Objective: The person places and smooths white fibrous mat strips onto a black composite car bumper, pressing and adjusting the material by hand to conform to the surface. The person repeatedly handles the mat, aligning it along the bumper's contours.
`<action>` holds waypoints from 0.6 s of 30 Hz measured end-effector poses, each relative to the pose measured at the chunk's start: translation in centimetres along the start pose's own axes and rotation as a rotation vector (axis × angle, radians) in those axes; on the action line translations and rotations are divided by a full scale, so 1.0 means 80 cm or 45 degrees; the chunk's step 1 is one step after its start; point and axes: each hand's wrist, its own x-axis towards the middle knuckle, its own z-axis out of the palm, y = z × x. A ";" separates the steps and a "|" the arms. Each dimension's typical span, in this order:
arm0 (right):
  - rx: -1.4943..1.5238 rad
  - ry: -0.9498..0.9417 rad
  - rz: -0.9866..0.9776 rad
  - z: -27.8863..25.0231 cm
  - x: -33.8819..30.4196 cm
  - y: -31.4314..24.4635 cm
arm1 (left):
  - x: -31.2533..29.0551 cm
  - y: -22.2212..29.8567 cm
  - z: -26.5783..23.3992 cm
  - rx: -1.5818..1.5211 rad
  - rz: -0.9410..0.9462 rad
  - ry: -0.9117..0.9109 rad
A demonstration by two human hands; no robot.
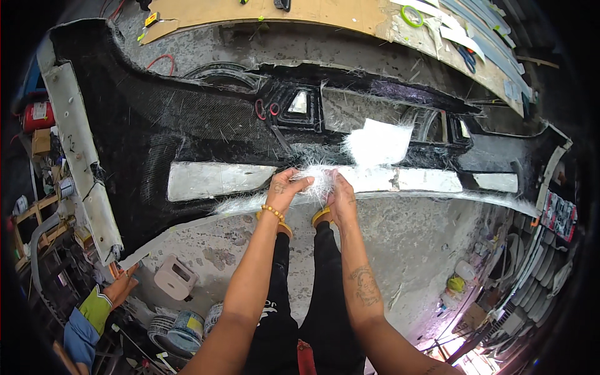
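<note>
A long black bumper-shaped shell [206,119] with a woven, fibrous surface stretches across in front of me. At its lower edge, my left hand [286,190] and my right hand [340,195] are closed on a tuft of white fibreglass strands [320,181], one hand on each side. My left wrist wears a beaded bracelet [273,212]. A white fibreglass mat piece [379,142] with frayed edges lies on the shell, right of my hands. Scissors [280,138] with red handles rest above my left hand. Loose strands [240,204] line the shell's near edge.
Beyond the shell stands a cardboard-covered table [350,15] with a green tape roll [412,16]. A pale stool [175,278] and tape-like rolls [186,328] are at lower left. Another person's arm [119,289] reaches toward the shell's left end. Stacked grey parts [544,265] stand right.
</note>
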 end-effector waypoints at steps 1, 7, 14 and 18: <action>0.123 0.008 0.136 0.017 -0.009 -0.019 | 0.001 -0.007 -0.009 0.114 0.020 0.048; -0.720 -0.025 0.039 -0.014 -0.005 -0.019 | -0.005 0.002 0.010 0.152 0.002 0.059; -0.825 -0.004 0.147 -0.035 0.002 -0.029 | -0.009 0.000 0.010 0.425 0.032 0.084; -0.321 0.139 -0.087 -0.063 0.006 -0.038 | 0.004 -0.017 -0.044 0.117 0.307 0.530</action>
